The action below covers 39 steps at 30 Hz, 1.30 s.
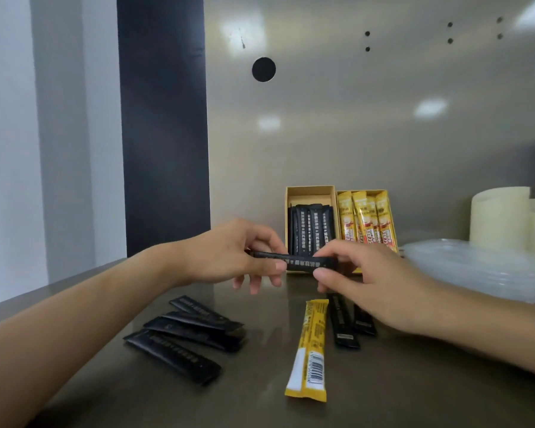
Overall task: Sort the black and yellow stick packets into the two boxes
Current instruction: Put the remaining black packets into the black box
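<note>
head view: dull grey metal surface (260,406) under a glossy steel back wall (352,134), dark panel (164,125) at left. left hand (229,254) and right hand (368,279) pinching one black packet (303,261) level above the surface, before two boxes (311,193). loose black packets (182,335) at left, yellow packet (311,347) centre. clear lids (476,270) at right.

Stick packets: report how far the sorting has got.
Done: the left box holds black packets and the right box yellow ones. In hand: the left hand and right hand hold one black packet. Left: loose black packets and one yellow packet on the counter.
</note>
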Each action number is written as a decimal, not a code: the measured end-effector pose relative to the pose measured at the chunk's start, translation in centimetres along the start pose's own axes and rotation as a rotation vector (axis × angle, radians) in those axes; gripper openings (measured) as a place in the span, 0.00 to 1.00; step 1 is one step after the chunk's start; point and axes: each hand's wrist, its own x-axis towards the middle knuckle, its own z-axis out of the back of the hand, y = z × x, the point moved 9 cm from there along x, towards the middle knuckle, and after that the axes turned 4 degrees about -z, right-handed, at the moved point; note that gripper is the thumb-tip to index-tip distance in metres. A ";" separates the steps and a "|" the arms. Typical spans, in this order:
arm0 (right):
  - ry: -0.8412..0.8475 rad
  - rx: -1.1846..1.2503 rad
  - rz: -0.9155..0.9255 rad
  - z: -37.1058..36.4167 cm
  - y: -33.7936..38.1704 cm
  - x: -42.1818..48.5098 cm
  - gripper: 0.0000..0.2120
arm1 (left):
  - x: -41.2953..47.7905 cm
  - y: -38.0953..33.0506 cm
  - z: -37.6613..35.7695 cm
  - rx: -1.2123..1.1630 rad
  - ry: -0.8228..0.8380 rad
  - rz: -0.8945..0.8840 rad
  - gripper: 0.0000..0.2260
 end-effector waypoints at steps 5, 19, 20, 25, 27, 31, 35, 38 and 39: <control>-0.054 0.075 -0.083 0.3 -1.4 0.3 0.05 | 0.1 -0.1 0.4 -0.063 -0.077 0.034 0.22; -0.047 0.187 -0.188 0.2 -2.3 0.3 0.06 | -6.5 0.8 1.3 0.153 0.630 0.309 0.25; -0.047 0.188 -0.192 0.3 -2.3 0.3 0.06 | -6.9 0.9 1.2 0.200 0.680 0.306 0.31; -0.051 0.177 -0.195 0.4 -2.4 0.3 0.05 | -6.4 2.3 0.3 0.318 0.650 0.322 0.27; -0.051 0.175 -0.188 0.3 -2.4 0.4 0.05 | -5.8 2.5 0.2 0.295 0.589 0.318 0.22; -0.062 0.202 -0.204 0.5 -2.9 0.6 0.05 | -5.2 2.3 -0.4 0.221 0.536 0.322 0.17; -0.108 0.304 -0.245 1.2 -3.9 0.7 0.05 | -4.5 1.4 -1.2 0.190 0.495 0.257 0.05; -0.170 0.366 -0.285 2.2 -4.7 1.0 0.07 | -4.0 0.7 -1.5 0.177 0.456 0.216 0.04; -0.186 0.372 -0.293 2.6 -4.9 1.0 0.07 | -3.8 0.5 -1.6 0.164 0.443 0.204 0.03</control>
